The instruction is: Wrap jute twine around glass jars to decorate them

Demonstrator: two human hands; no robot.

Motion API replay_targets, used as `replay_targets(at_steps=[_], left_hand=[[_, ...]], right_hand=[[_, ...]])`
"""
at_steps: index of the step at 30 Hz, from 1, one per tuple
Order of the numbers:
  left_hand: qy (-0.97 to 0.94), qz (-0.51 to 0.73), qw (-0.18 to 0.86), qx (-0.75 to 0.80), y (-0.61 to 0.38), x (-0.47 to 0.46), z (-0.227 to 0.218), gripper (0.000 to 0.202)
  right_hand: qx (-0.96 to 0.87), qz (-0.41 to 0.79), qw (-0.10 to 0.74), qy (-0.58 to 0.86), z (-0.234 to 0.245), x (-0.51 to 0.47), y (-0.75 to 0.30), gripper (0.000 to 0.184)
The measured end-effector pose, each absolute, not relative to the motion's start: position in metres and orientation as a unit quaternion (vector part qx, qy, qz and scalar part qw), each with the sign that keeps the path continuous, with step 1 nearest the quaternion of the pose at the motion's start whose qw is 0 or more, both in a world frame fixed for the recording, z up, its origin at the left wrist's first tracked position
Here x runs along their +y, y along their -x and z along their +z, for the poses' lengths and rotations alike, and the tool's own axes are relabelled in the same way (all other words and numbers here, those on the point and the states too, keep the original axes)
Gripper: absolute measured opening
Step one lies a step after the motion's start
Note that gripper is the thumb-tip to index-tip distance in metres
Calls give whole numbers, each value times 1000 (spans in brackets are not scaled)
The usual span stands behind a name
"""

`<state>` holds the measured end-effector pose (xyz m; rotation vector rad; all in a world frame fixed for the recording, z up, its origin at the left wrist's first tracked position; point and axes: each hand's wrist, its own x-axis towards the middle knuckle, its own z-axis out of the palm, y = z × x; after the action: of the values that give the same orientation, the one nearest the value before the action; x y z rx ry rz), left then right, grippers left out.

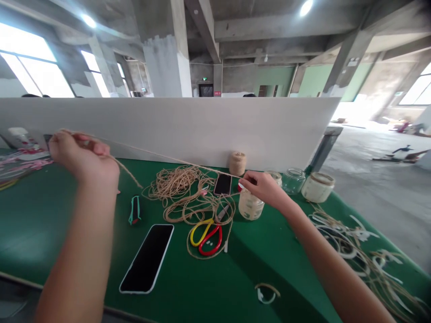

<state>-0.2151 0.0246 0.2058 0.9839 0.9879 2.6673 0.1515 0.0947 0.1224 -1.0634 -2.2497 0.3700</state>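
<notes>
A length of jute twine [161, 155] runs taut across the table between my two hands. At the left, my left hand [79, 150] is raised with its fingers closed around the twine, and a loose end hangs down from it. My right hand [261, 183] pinches the other end, just above a glass jar [251, 205] with pale strips on its side. Below the stretched part lies a tangled heap of twine [180, 181]. Scissors [211, 235] with one yellow and one red handle rest within loose loops of twine.
A white-edged phone [147, 259] lies in front, and a smaller phone [222, 184] farther back. A twine spool [237, 163] stands by the white partition [188, 128]. Jars [318, 187] and twine scraps [357, 251] occupy the right. A teal-edged cutter [135, 210] lies left.
</notes>
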Motion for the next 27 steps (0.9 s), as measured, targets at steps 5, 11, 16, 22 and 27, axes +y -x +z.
replay_targets(at_steps=[5, 11, 16, 22, 27], left_hand=[[-309, 854, 220, 355, 223, 23, 195, 5], [-569, 538, 247, 571, 175, 27, 149, 18], [-762, 255, 288, 522, 93, 34, 105, 49], [-792, 163, 238, 538, 53, 51, 67, 38], [-756, 176, 200, 598, 88, 62, 60, 39]], right_hand=[[-798, 228, 406, 382, 122, 94, -146, 33], [-675, 426, 546, 253, 138, 81, -134, 31], [-656, 462, 564, 197, 156, 62, -116, 32], [-605, 476, 625, 129, 188, 44, -132, 28], [-530, 454, 706, 119, 219, 33, -189, 25]])
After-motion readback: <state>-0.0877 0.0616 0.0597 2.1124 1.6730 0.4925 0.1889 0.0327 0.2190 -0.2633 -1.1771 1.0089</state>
